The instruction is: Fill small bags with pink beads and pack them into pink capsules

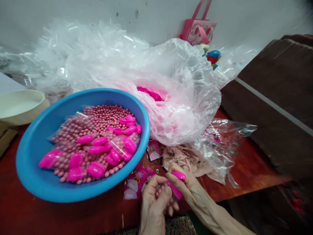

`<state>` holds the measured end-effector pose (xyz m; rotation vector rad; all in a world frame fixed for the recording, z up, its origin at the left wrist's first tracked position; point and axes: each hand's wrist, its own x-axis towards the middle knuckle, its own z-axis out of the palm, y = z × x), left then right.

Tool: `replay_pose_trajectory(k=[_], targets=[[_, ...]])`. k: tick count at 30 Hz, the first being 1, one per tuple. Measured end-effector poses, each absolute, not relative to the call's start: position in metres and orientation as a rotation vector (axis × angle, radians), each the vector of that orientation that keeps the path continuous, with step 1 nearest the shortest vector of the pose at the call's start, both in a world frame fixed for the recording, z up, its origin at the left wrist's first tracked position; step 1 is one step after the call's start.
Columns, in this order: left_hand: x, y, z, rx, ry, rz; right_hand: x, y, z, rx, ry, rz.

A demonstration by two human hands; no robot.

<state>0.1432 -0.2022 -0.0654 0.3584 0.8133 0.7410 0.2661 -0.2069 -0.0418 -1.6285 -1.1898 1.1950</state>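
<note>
My left hand (154, 199) is closed around a small clear bag of pink beads (160, 190), partly hidden by the fingers. Close against it, my right hand (188, 186) grips a glossy bright-pink plastic piece (179, 175) between thumb and fingers. A second pink part (174, 189) shows just below, at the bag. To the left stands a blue basin (83, 192) full of dusty-pink beads (105, 114). On those beads lie several small filled bags and several bright-pink plastic pieces (96, 169) shaped like little shoes.
Printed pink cards (137, 182) and a crumpled beige cloth (178, 158) lie beyond my hands. Behind are a large clear plastic sack (181, 114) with pink contents and heaped clear bags (93, 55). A dark box (274, 107) stands right, a cream bowl (22, 107) left.
</note>
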Motion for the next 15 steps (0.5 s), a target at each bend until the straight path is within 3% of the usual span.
replay_pose_trajectory(k=[8, 15], targets=[[0.139, -0.197, -0.049, 0.440, 0.842, 0.815, 0.263, -0.212, -0.018, -1.597, -1.025, 1.214], [0.135, -0.194, -0.051, 0.390, 0.811, 0.820, 0.277, -0.227, -0.004, -1.478, -1.550, 0.716]])
